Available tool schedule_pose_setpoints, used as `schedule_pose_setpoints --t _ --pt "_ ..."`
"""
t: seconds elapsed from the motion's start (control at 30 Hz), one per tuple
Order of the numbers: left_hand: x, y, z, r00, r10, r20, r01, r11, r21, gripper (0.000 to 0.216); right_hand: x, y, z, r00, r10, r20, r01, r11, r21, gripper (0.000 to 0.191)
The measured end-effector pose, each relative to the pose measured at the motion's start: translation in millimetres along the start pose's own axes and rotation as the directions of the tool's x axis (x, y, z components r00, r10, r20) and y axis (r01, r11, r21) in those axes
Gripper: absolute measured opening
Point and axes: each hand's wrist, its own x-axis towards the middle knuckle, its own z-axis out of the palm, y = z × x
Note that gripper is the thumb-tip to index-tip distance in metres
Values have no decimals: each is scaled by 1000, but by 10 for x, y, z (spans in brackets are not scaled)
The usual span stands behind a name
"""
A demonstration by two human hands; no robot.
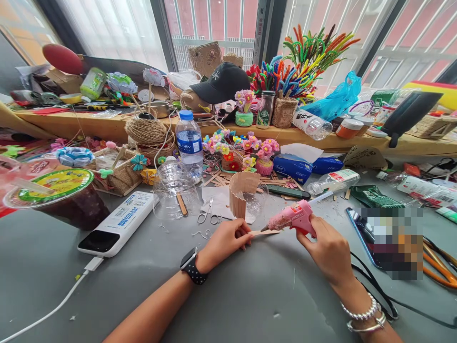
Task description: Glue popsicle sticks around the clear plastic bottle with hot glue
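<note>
My left hand, with a watch on its wrist, pinches one end of a flat wooden craft stick just above the grey table. My right hand is wrapped round the handle of a pink hot glue gun. Its nozzle points left and lies at or just over the stick; I cannot tell whether they touch. Behind the stick stands a curved wall of upright craft sticks, fixed partway round a clear round plastic piece.
Small scissors and a cut plastic bottle lie left of the stick wall. A power bank and a drink cup stand at the left. On the right are a phone and orange-handled scissors. A black cord trails below.
</note>
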Motion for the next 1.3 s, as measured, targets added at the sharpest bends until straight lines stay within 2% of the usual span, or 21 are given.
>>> schedule_pose_setpoints --t 1.3 --pt "1 -47 9 1000 21 -3 -21 1000 15 22 -11 -16 4 1000 -23 14 22 999 36 28"
